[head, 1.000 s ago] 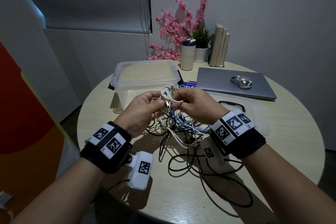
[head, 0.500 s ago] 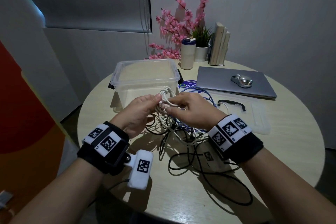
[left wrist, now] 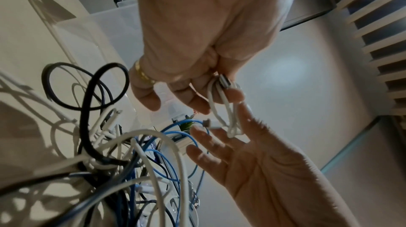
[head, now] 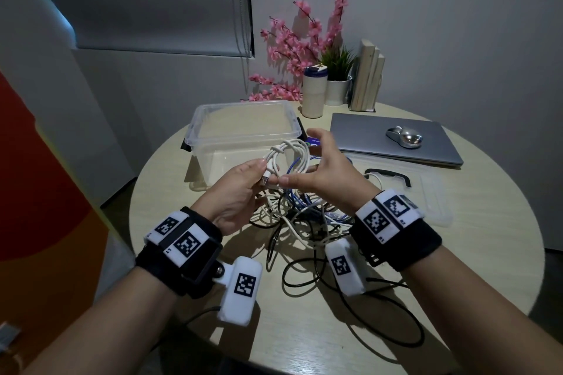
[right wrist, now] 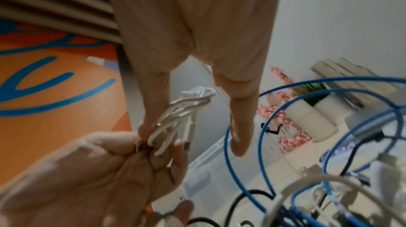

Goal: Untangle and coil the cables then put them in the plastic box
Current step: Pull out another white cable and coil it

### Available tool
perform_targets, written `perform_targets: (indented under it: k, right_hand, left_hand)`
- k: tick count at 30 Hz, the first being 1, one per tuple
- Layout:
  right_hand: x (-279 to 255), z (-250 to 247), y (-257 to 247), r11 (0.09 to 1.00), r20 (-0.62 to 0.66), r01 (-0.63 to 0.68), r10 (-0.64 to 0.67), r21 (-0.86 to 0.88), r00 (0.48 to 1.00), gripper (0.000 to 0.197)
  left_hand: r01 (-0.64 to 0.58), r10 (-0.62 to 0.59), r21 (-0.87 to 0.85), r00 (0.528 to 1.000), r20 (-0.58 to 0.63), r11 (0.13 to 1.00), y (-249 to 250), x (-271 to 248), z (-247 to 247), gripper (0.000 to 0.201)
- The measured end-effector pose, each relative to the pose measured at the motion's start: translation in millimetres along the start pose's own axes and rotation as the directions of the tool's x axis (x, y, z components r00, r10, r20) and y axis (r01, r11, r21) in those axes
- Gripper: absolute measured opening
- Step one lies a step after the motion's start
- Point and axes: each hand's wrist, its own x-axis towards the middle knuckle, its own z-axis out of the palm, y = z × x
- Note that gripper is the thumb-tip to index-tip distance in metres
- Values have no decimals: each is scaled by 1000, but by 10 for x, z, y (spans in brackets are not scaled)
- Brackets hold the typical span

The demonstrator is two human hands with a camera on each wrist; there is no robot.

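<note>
A small white cable coil (head: 289,154) with a metal USB plug hangs in the air in front of the clear plastic box (head: 243,119). My left hand (head: 262,174) pinches it at the plug end, thumb on top; the left wrist view shows the plug (left wrist: 226,81) between its fingers. My right hand (head: 297,158) is spread beside the coil with straight fingers, its thumb touching the strands (right wrist: 175,118). Below both hands lies a tangle of white, blue and black cables (head: 300,216) on the round table.
The box's clear lid (head: 432,192) lies flat to the right. Behind it are a closed laptop (head: 380,134) with a mouse (head: 405,137) on top, a tumbler (head: 314,91), a potted plant, pink flowers and books. Black cable loops (head: 350,298) reach toward the table's near edge.
The white coil has come up clear of the tangle. My right hand, which was pinching it with curled fingers, has let go and spread its fingers.
</note>
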Motion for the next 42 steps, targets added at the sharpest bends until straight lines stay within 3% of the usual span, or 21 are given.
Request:
perform_targets:
  k: [2, 5, 7, 10, 12, 17, 19, 23, 26, 31, 34, 39, 42]
  right_hand:
    - [2, -23, 3, 998, 50, 11, -14, 61, 999, 88]
    - [29, -61, 43, 974, 56, 87, -76, -208, 995, 67]
    - [21, -69, 45, 949, 53, 94, -82, -302, 995, 67]
    - [13, -38, 34, 988, 45, 120, -117, -97, 992, 51]
    - [-4, 2, 32, 987, 44, 147, -145, -58, 989, 43]
    - [33, 1, 70, 995, 13, 104, -104, -6, 994, 58]
    - [55, -14, 69, 995, -10, 102, -102, -18, 995, 57]
    - [123, -33, 132, 994, -55, 79, -83, -76, 995, 32]
    - [143, -45, 187, 991, -67, 60, -68, -116, 995, 34]
    - [139, -87, 170, 991, -52, 28, -35, -134, 998, 30]
    - [125, -94, 125, 990, -48, 12, -19, -142, 999, 28]
    - [103, -74, 100, 988, -159, 23, -47, -153, 986, 20]
    - [100, -49, 102, 988, -160, 22, -46, -152, 986, 18]
  left_hand:
    - [4, -4, -35, 1000, 16, 999, -3, -5, 15, 26]
    - [21, -18, -68, 999, 35, 998, 9, -7, 31, 25]
    - [24, -20, -74, 998, 58, 997, 11, -6, 36, 28]
    - [22, -15, -79, 996, 87, 997, 9, -11, 49, 39]
    - [11, -5, -65, 995, 98, 998, 12, -17, 57, 36]
    - [-51, 46, 54, 995, 92, 997, -2, -30, 57, 21]
    - [-67, 60, 89, 995, 85, 994, -13, -24, 63, 23]
    - [-105, 91, 150, 991, 101, 983, -24, -15, 76, 27]
    - [-113, 94, 177, 990, 109, 978, -42, 1, 40, 20]
    - [-146, 143, 65, 989, 50, 987, -91, -7, 45, 4]
    - [-168, 166, 87, 986, 29, 982, -91, -22, 71, 8]
    - [-78, 54, 207, 991, 121, 975, -71, -27, 69, 25]
    - [-27, 2, 137, 983, 182, 990, -75, -39, 33, 28]
